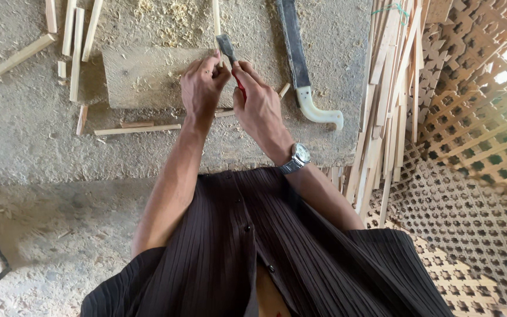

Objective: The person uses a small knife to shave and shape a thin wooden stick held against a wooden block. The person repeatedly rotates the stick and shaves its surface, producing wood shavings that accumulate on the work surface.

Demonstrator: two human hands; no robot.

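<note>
Brightness: even, soft daylight over the concrete floor [30, 129], no dim corners in the upper half.
Light source: strongest from the upper right, behind the wooden lattice panels [488, 117].
Glare: openings at the top right edge are blown out to white.
Shadows: a broad darker band lies across the floor at lower left; faint shadows under the hands [230, 88].
Focus: sharp at centre; dark shirt [253, 246] slightly soft.
Distortion: wide-angle stretching at the edges.

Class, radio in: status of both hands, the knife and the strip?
Left hand pinching wood strip. Right hand gripping red-handled knife, blade on strip. Machete lies alongside.
</note>
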